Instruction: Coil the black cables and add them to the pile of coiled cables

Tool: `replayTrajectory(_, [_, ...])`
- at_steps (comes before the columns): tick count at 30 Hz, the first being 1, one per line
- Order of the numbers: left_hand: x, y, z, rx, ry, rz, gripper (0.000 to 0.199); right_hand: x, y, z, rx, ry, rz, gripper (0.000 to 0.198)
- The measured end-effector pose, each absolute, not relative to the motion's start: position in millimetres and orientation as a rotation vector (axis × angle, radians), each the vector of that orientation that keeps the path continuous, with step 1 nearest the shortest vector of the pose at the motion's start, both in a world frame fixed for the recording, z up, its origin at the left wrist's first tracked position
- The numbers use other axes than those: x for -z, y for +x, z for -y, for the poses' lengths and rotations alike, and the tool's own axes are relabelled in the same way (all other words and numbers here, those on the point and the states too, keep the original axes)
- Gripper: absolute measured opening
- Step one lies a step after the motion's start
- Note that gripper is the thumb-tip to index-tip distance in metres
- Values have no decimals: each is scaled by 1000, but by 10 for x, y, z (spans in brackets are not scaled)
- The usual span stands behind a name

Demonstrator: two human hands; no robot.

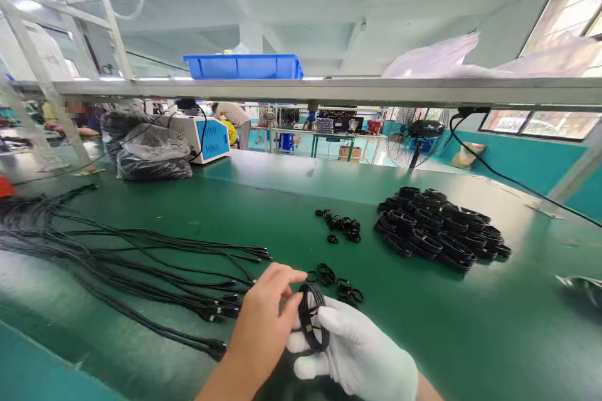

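Observation:
A black cable (316,319), wound into a small coil with a metal plug showing, is held upright at the front of the green bench. My right hand (362,344), in a white glove, grips the coil from the right with thumb and fingers. My bare left hand (270,310) is at the coil's left side, thumb and forefinger curved at its edge; whether they pinch anything is hidden. Just beyond the hands lie small black rings (325,274), with more rings (345,224) farther back. Straight black cables (155,263) with metal plugs spread out at left.
A heap of coiled black cables (437,225) sits at right on the green bench (263,216). Plastic-wrapped bags (155,153) and a blue-and-white machine (207,135) stand at back left. Overhead, a shelf (348,91) carries a blue bin (244,67). A fan (416,135) stands beyond.

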State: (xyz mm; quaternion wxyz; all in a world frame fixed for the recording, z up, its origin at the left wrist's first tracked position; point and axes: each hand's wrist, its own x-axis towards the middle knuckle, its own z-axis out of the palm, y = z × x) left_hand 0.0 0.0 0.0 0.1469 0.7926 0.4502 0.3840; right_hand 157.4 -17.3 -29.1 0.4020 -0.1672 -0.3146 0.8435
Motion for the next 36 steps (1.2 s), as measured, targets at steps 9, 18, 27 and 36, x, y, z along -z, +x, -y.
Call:
replayTrajectory(9, [127,83,-15,-1249,2531,-1208,28,259,1530,230,-2020,-567,870,46])
replayTrajectory(18, [63,85,-92,-1128,2285,-1248,28,187,1506,248,-1994,-550,916,51])
replayTrajectory(27, [-157,-8,-56,-745,1847,-1285,12,98,1540,236,-1910,-739,866,52])
replayTrajectory(36, [-199,-41,24,-566,1815,-1133,11,9,1524,247,-1860,-817,984,50])
